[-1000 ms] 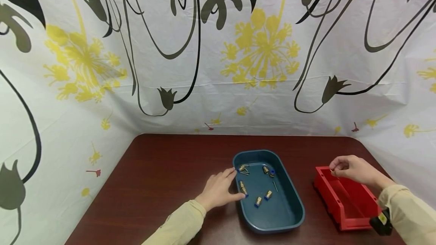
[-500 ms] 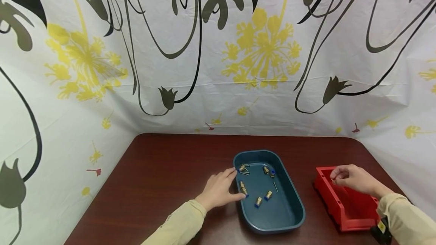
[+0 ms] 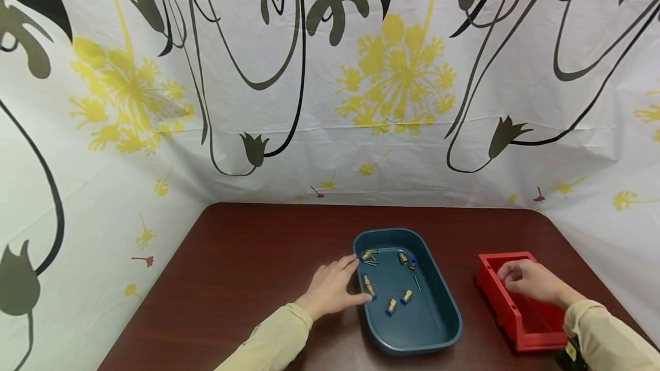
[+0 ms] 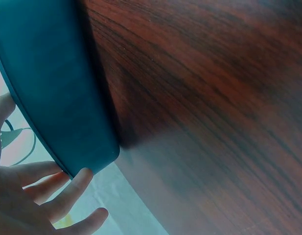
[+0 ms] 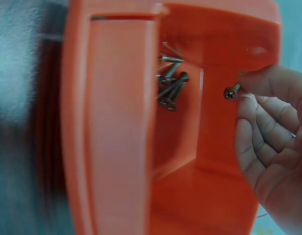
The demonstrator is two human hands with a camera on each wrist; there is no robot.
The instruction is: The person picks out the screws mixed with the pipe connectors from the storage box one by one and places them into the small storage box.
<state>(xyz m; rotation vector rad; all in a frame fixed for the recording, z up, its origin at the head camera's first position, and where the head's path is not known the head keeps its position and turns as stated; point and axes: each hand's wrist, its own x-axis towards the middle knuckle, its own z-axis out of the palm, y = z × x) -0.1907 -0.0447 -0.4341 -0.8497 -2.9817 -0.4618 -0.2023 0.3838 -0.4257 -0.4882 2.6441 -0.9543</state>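
Observation:
Over the red bin, my right hand pinches a small screw between thumb and forefinger, its cross-slotted head facing the right wrist camera. Several other screws lie in a pile inside the bin. My left hand rests with spread, relaxed fingers at the left rim of the blue tray; the left wrist view shows its fingertips right at the tray's edge. Inside the tray are several brass fittings with blue ends, such as one fitting near the middle, and a thin screw.
Both containers stand on a dark reddish-brown table, tray in the middle and bin to its right. A white cloth with flower prints hangs behind the table and along its sides.
My right hand has moved slightly nearer and lower into the red bin, still pinching the screw. The left hand stays at the tray rim.

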